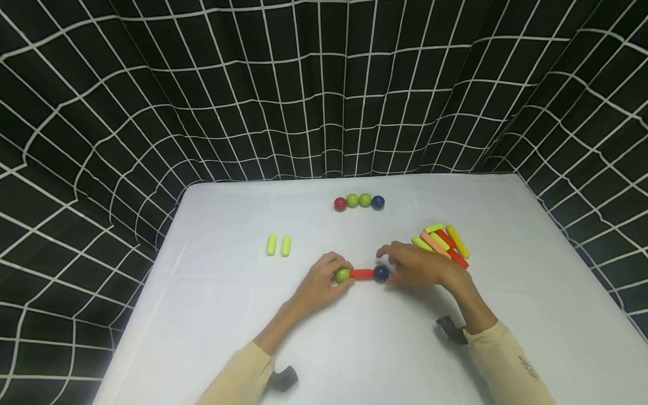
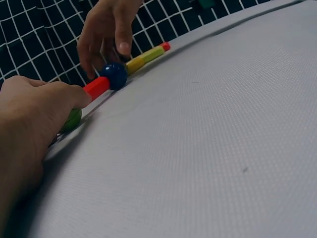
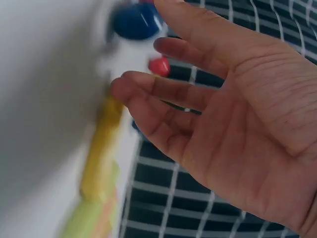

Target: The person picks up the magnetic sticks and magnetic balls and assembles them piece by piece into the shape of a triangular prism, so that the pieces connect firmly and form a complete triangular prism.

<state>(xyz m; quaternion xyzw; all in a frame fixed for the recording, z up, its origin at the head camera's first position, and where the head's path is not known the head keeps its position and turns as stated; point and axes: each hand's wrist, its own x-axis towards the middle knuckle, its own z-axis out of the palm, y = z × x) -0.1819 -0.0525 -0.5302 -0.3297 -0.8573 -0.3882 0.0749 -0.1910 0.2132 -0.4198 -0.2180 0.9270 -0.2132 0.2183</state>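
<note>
A red stick (image 1: pixel 361 274) lies on the white table between a green ball (image 1: pixel 342 275) and a dark blue ball (image 1: pixel 381 273), all in one line. My left hand (image 1: pixel 320 281) grips the green ball at the left end, with the thumb and fingers around it. In the left wrist view that hand partly hides the green ball (image 2: pixel 73 120). At the right end, my right hand (image 1: pixel 422 264) is spread around the blue ball with relaxed fingers. Its thumb comes close to the blue ball (image 3: pixel 136 22) in the right wrist view, and nothing lies in the palm.
Farther back stand a red ball (image 1: pixel 340 203), two green balls (image 1: pixel 359 199) and a blue ball (image 1: pixel 377 202) in a row. Two yellow-green sticks (image 1: pixel 279 246) lie to the left. Several coloured sticks (image 1: pixel 445 244) are piled beyond my right hand. A black gridded curtain (image 1: pixel 334 84) borders the table.
</note>
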